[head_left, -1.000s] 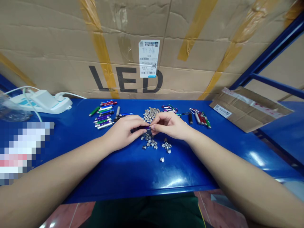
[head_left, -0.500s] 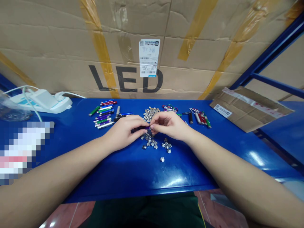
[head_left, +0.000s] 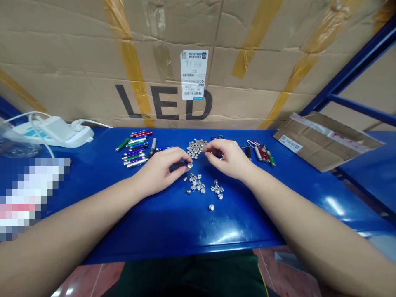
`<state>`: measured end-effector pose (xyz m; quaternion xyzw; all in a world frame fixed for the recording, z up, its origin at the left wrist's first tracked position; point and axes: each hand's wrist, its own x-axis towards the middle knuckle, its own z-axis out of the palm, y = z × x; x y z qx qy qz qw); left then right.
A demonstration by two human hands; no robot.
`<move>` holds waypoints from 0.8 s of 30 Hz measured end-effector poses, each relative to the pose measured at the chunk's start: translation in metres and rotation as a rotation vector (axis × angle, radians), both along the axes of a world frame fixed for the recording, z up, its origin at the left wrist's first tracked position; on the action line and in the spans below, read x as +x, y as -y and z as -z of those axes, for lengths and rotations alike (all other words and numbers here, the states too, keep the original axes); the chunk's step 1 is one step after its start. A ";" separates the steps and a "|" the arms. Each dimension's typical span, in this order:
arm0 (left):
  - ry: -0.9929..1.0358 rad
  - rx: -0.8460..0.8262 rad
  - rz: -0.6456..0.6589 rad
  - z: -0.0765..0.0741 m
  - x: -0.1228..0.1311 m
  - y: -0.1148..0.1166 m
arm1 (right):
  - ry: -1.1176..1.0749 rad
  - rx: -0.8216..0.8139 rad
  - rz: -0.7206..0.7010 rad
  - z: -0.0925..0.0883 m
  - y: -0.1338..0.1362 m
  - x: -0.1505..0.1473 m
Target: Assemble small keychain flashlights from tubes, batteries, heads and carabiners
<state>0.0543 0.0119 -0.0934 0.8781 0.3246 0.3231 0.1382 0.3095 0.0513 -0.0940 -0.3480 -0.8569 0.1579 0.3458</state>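
Pinching a dark penlight (head_left: 178, 166) in our left hand (head_left: 159, 171), right hand (head_left: 230, 159) loosely curled beside the silver cap pile (head_left: 195, 148), we've got everything sorted within reach on the desk (head_left: 185, 231).

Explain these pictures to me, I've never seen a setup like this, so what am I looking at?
These come from a camera worn on a person's head, looking down at their own two bare hands; no machine is involved. The left hand grips a slim dark tube with a small silver piece at its tip. The right hand is open, beside a heap of silver discs. On the blue table lie more silver discs and rows of coloured metal tubes. A cardboard box printed LED stands behind the table.
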 end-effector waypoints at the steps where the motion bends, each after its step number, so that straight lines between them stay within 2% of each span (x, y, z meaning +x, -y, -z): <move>1: -0.001 -0.001 -0.002 0.000 0.000 0.000 | 0.056 0.042 0.023 0.001 -0.003 0.003; 3: -0.004 0.000 -0.009 0.000 0.000 0.001 | 0.150 0.081 0.030 0.004 -0.006 0.007; 7: 0.002 -0.007 -0.035 -0.001 0.000 0.001 | 0.301 0.102 -0.042 0.007 -0.007 0.004; 12: -0.001 -0.038 -0.058 -0.001 -0.001 0.001 | 0.416 0.134 -0.071 0.009 -0.006 -0.004; 16: -0.015 -0.033 -0.061 0.000 -0.003 0.000 | 0.396 0.116 -0.094 0.008 -0.007 -0.002; 21: -0.015 -0.024 -0.056 0.002 -0.003 -0.001 | 0.349 0.068 -0.208 0.005 -0.008 -0.001; 24: -0.011 -0.027 -0.051 0.001 -0.002 -0.001 | 0.350 0.054 -0.229 0.005 -0.009 -0.002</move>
